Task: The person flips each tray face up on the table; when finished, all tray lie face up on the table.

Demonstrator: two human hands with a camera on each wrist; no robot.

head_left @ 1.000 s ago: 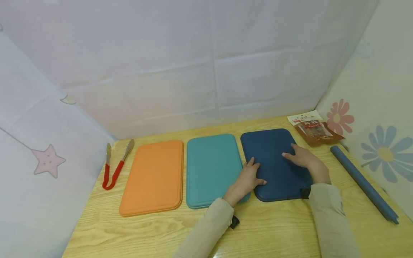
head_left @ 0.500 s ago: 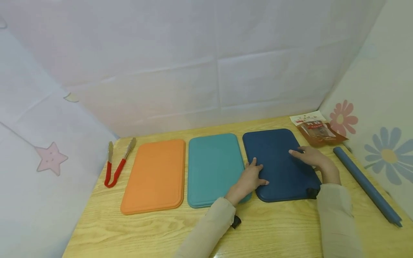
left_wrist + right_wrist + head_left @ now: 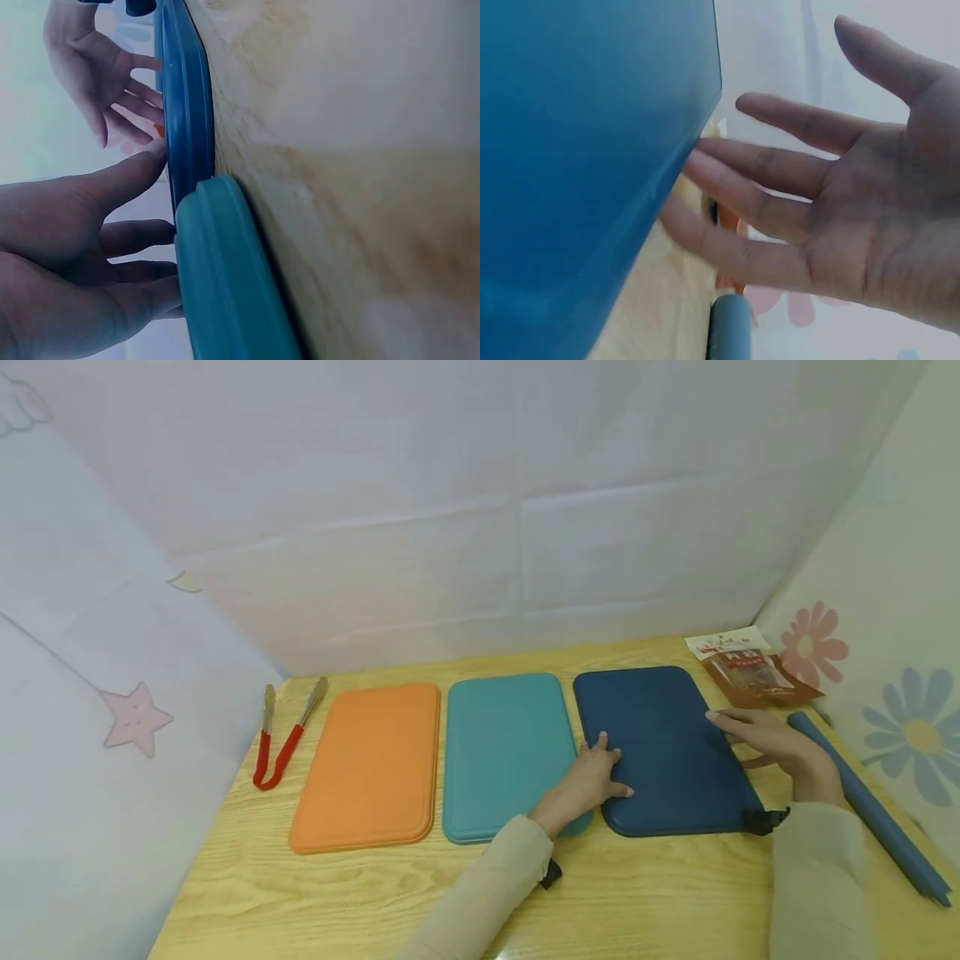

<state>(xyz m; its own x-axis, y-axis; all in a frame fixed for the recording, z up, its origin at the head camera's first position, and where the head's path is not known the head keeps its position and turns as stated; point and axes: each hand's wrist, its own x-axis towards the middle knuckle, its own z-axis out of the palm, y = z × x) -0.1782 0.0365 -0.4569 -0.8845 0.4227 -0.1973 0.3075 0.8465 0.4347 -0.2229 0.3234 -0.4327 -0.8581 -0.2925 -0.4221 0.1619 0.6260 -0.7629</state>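
A navy blue rectangular tray (image 3: 660,743), upside down by the look of its stepped rim, lies on the table. My left hand (image 3: 588,777) has its fingers spread at the tray's left edge, with the thumb over its top. In the left wrist view, that hand's other fingers reach the end of a teal tray (image 3: 225,262). At the navy tray's right edge is my right hand (image 3: 780,739), fingers loosely extended and thumb raised. The right wrist view shows its lower fingertips (image 3: 697,161) right at the edge of the blue tray (image 3: 577,150).
An orange tray (image 3: 367,768) lies left of the teal one, with red-handled tongs (image 3: 281,752) beyond it. A brown snack bag (image 3: 753,672) rests at the back right. A grey-blue rolled mat (image 3: 877,818) runs along the right side, near my right arm.
My right hand has moved right, from over the navy tray's top to its right edge. My left hand stays at the left edge. The head view has shifted slightly.
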